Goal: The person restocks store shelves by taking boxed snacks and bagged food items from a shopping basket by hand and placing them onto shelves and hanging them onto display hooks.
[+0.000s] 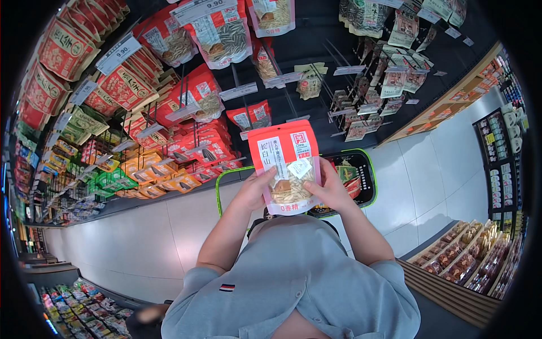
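Note:
Both my hands hold one red and white stand-up pouch point(284, 146) upright in front of my body. Pale pumpkin seeds show through its clear lower window, and a white diamond-shaped sticker is on its front. My left hand point(255, 190) grips the left edge, thumb on the front. On the opposite edge is my right hand point(332, 186), its thumb pressed near the window. Fingers of both hands are partly hidden behind the pouch. Below and behind it stands a black shopping basket point(367, 169) with a green rim, with several packets inside, partly covered by my right hand and forearm.
Ahead, a dark display rack point(313, 38) carries hanging snack pouches point(222, 38) on metal hooks with price tags. Slanted bins of packaged food point(459, 254) stand at the right. Pale floor tiles point(139, 237) run around me. Part of another person point(148, 318) shows at lower left.

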### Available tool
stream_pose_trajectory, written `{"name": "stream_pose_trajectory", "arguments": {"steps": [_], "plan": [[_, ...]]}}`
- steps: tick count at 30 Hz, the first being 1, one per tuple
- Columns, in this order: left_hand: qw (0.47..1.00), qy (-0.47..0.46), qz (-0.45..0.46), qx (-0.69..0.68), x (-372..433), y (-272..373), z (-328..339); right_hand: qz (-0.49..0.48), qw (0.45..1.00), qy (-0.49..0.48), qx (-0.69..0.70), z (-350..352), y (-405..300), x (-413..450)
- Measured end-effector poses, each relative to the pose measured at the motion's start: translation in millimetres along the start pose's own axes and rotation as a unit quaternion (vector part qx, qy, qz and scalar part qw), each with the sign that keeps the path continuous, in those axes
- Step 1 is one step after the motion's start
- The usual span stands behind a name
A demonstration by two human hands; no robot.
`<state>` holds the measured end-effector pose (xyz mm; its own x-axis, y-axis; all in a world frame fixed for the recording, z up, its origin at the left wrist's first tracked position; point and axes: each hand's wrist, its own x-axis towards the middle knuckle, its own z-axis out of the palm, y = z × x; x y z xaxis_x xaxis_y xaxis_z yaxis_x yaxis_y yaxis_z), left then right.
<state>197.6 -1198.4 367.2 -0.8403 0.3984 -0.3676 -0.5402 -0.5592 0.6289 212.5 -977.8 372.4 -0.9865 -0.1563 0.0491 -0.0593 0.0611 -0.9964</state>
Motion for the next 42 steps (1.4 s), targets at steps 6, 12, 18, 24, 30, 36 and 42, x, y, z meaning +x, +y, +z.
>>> {"name": "stream_pose_trajectory", "arguments": {"steps": [6,12,18,24,30,36,42], "plan": [[0.999,0.009,0.045,0.020,3,0,45,0.076,0.960,-0.080,0.257,-18,-14,-3],[0.980,-0.045,0.096,0.169,20,-19,65,0.037,0.948,-0.010,0.316,-49,-6,-1],[0.965,-0.033,0.083,0.246,35,-40,85,0.037,0.922,0.051,0.383,-83,-17,6],[0.975,-0.009,0.063,0.212,39,-42,97,0.066,0.883,0.060,0.461,-98,-9,9],[0.968,-0.018,0.092,0.231,40,-39,86,0.052,0.908,0.039,0.414,-90,-4,14],[0.963,-0.020,0.113,0.243,50,-11,80,0.016,0.963,0.008,0.268,-91,-29,35],[0.916,-0.008,0.296,0.272,73,127,118,-0.036,0.985,-0.068,0.155,-85,-62,85]]}}
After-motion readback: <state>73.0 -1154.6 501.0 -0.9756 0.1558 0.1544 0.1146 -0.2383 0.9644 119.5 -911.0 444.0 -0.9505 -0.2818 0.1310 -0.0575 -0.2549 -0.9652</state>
